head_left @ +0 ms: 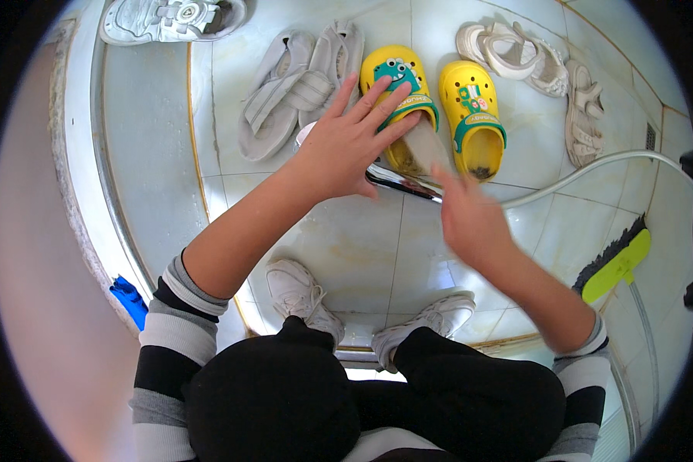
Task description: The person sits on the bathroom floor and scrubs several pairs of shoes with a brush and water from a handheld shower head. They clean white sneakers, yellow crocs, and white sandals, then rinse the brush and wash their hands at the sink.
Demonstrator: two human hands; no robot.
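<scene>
Two yellow clogs with green straps stand on the tiles. My left hand [346, 146] lies spread over the left clog [396, 65], fingers across its decorated toe. My right hand [473, 223], blurred by motion, is closed at the near end of a pale flat tool [429, 146] that reaches into that clog's heel opening. The tool's exact kind is unclear. Under my hands lies a chrome shower handle [404, 182], its head partly hidden by my left hand. The right clog [472, 100] stands alongside, untouched.
Pale grey sandals [273, 100] lie left of the clogs. White sandals [508, 50] and a beige sandal [583, 115] lie right. A shower hose [593, 163] curves to the right wall. A lime-green broom head [620, 266] rests at the right; a white shoe [173, 19] sits far left.
</scene>
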